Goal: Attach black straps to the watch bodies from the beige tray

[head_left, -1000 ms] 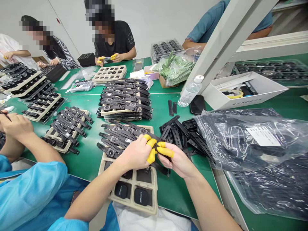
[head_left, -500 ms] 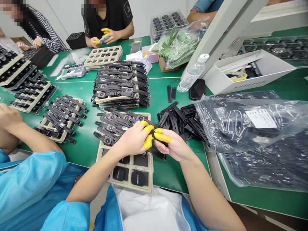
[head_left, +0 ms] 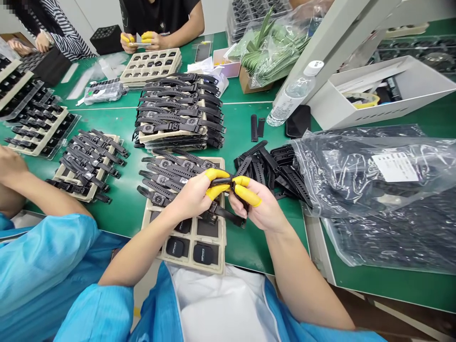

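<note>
Yellow finger cots cover the fingertips of both hands. My left hand (head_left: 195, 194) pinches a black smartwatch (head_left: 221, 181), seen edge-on, between thumb and finger. My right hand (head_left: 259, 203) is closed on a black watch strap (head_left: 243, 203) at the watch's right end; whether the two are joined there is hidden by the fingers. Below them lies a beige tray (head_left: 222, 242). Its far part carries several watches with straps (head_left: 163, 180), and strapless square watch cases (head_left: 203, 254) sit in the near compartments. Loose black straps (head_left: 258, 166) are heaped just beyond my right hand.
Stacked trays of strapped watches (head_left: 178, 111) stand ahead. Clear plastic bags (head_left: 342, 175) of black straps cover the right side. A water bottle (head_left: 292, 97), a black phone (head_left: 298, 121) and a white box (head_left: 377, 111) are behind. Co-workers sit at left and opposite.
My hands have turned the watch, so its edge now shows between the left fingers. The left fingers have spread around it. The camera view has shifted slightly.
</note>
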A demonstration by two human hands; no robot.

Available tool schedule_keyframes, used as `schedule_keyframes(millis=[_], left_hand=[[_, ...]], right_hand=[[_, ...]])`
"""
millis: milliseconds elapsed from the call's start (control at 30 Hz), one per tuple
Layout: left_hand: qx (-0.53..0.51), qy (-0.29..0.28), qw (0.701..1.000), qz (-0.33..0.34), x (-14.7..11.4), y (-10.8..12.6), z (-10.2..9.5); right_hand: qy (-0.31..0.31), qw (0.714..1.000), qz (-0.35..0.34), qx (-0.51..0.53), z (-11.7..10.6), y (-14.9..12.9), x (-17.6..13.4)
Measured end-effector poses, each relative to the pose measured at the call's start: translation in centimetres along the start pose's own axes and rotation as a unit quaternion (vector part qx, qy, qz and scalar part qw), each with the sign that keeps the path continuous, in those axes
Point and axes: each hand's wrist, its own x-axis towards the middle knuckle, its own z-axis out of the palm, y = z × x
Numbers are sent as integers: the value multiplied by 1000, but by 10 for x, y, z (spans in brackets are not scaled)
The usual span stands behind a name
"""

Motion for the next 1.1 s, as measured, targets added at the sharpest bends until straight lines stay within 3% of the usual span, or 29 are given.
schedule_keyframes(millis=[167, 300, 400, 500, 700, 867, 1100], left_hand=[[41, -24, 997, 62, 0, -5, 0], [50, -65, 996, -31, -2, -4, 3], [22, 4, 997, -69, -2, -2, 2], [-18, 58, 998, -27, -3, -2, 1], [9, -31, 999, -7, -5, -5, 3], [48, -13, 993, 105, -3, -6, 0], [90, 12, 990, 105, -3, -7, 4]], right_hand=[[2, 998, 21, 55, 0, -3, 1], [16, 998, 11, 56, 1, -4, 1], [-11, 999, -10, 41, 3, -1, 0], [-44, 999, -19, 22, 5, 3, -2], [-89, 996, -8, 13, 5, 9, -1], [-73, 997, -3, 12, 3, 10, -1], [-56, 997, -4, 57, 5, 10, 1]])
